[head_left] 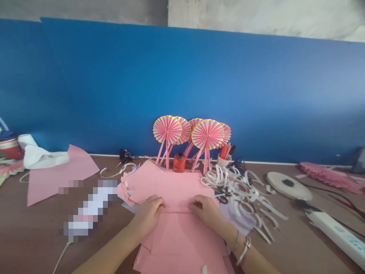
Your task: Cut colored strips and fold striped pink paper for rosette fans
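A stack of pink paper sheets (188, 236) lies in front of me, its sheets unevenly overlapped. Across its middle runs a straight edge or crease of a pink sheet (176, 190). My left hand (149, 215) is closed at the left end of that line, fingers curled and thumb pressed to the paper. At the right end my right hand (203, 209) pinches the same sheet between thumb and bent fingers. The fingertips are partly hidden. Bracelets (243, 251) circle the right wrist.
Pink pleated paper fans (208, 135) lean against the blue partition (182, 76) behind a red round container (179, 163). Curled white strips (236, 182) heap on the right, near a white disc (289, 186) and a power strip (336, 236). A pink sheet (57, 182) lies left.
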Demonstrator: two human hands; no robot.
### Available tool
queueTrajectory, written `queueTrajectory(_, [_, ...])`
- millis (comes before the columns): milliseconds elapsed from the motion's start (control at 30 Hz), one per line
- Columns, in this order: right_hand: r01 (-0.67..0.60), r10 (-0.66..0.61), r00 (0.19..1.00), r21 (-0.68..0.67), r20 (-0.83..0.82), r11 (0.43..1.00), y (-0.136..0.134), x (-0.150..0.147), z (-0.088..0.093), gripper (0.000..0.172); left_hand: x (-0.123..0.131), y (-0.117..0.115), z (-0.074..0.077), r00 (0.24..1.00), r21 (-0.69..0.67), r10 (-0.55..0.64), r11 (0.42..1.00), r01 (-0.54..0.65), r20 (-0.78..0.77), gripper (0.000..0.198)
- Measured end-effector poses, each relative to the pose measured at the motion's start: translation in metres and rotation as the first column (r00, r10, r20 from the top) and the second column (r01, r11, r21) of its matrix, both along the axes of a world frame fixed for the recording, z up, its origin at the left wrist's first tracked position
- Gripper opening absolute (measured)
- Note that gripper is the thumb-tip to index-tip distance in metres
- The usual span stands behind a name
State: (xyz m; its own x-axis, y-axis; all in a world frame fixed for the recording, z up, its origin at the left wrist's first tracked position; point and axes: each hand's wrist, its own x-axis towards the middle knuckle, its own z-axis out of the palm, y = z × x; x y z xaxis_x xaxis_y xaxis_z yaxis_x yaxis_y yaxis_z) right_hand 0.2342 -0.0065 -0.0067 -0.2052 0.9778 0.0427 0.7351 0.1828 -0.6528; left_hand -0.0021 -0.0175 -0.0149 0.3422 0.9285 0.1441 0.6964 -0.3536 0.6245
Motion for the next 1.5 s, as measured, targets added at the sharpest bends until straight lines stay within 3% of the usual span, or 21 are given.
queueTrajectory(367, [0.019,-0.019,1.0,-0.026,-0.007,0.999,-0.001,-0.002,0.002,0.012,0.002,-0.002,0.001,0.999,0.01,0.002,1.0,-0.001,-0.04,0.02])
queueTrajectory(567, [-0.023,0.022,1.0,0.059,0.019,0.998,-0.001,-0.001,-0.006,0.009,0.004,-0.006,0.001,0.96,0.164,-0.004,0.985,0.052,-0.281,0.033])
queueTrajectory(700, [-0.177,0.141,0.976,0.232,0.167,0.956,-0.006,-0.005,-0.009,0.024,0.008,-0.008,0.002,0.89,0.316,-0.073,0.919,0.235,-0.451,0.045])
queueTrajectory(833, [-0.397,0.293,0.888,0.273,0.355,0.876,-0.011,-0.009,-0.003,0.03,0.009,-0.007,0.002,0.847,0.335,-0.141,0.876,0.348,-0.512,0.036])
queueTrajectory(967, [-0.442,0.322,0.848,0.227,0.422,0.868,-0.012,-0.005,0.007,0.026,0.001,-0.004,0.006,0.87,0.347,-0.143,0.877,0.332,-0.471,0.029])
queueTrajectory(1167, [-0.39,0.292,0.871,0.196,0.395,0.899,-0.017,0.004,0.013,0.033,-0.019,0.002,0.013,0.929,0.356,-0.098,0.905,0.232,-0.356,0.03])
queueTrajectory(1367, [-0.348,0.305,0.931,0.235,0.202,0.907,-0.016,0.007,0.008,0.037,-0.025,-0.002,0.018,0.992,0.473,0.126,0.875,-0.101,-0.022,0.033])
queueTrajectory(1433, [-0.269,0.267,0.963,0.28,0.046,0.922,-0.015,0.005,0.008,0.032,-0.022,-0.004,0.018,0.988,0.399,0.131,0.904,-0.153,0.081,0.032])
queueTrajectory(1500, [-0.206,0.249,0.963,0.317,-0.101,0.926,-0.017,0.001,0.01,0.026,-0.016,-0.007,0.017,0.978,0.202,0.114,0.968,-0.149,0.174,0.029])
